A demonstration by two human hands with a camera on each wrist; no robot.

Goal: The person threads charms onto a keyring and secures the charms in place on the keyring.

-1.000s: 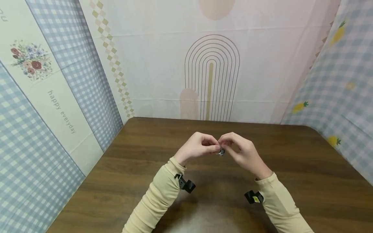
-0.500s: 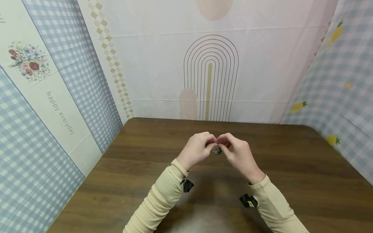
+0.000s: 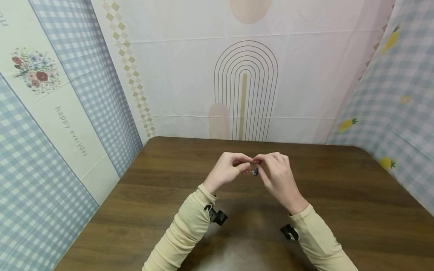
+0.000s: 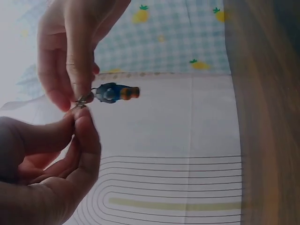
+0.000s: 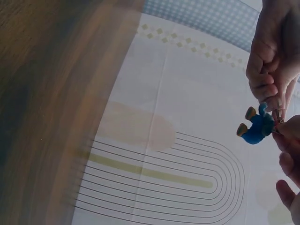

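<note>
Above the table, both hands meet fingertip to fingertip at a small keychain. Its charm is a blue figure (image 5: 258, 129) with orange-yellow feet, and the small metal fitting (image 4: 83, 99) joins it between the hands. My left hand (image 3: 223, 173) pinches this metal part with thumb and index finger. From the other side my right hand (image 3: 278, 177) pinches at the same fitting, its fingertips hiding part of it. The charm (image 4: 112, 93) hangs free below the fingers, feet downward. In the head view the keychain (image 3: 255, 172) shows only as a small dark shape.
A brown wooden table (image 3: 152, 210) lies below the hands. Behind it hangs a white cloth (image 3: 183, 82) with printed arches, and checked cloths (image 3: 98, 75) close off both sides. Black camera mounts (image 3: 217, 215) sit on both sleeves.
Both hands stay together at the keychain, with small shifts. The left thumb and fingers have parted more since half a second ago, and the right hand's fingers have re-set slightly higher.
</note>
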